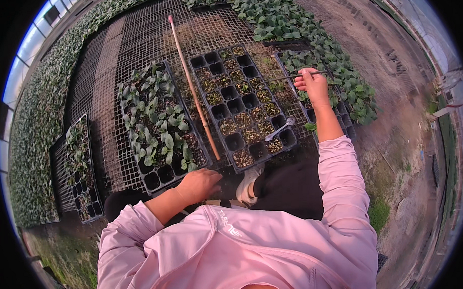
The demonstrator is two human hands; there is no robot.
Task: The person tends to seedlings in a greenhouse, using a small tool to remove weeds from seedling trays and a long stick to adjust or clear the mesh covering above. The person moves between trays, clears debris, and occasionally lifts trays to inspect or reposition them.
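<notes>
My right hand (314, 89) grips a thin dark stick (286, 77) between thumb and fingers. It is over a seedling tray (310, 114) on the right, and the stick points left towards the middle tray. My left hand (200, 183) hangs palm down near the bottom corner of the left seedling tray (152, 186), its fingers curled and the palm hidden. Between the hands lies a black cell tray (234, 105), some cells bare and others holding soil with small sprouts. A pale plastic spoon (280, 129) rests across its lower right cells.
A long wooden stick (193, 88) lies on the mesh bench (136, 37) between the left and middle trays. A narrow cell tray (88, 180) stands further left. Dense leafy seedlings (269, 13) line the back and right. My shoe (250, 186) shows below the middle tray.
</notes>
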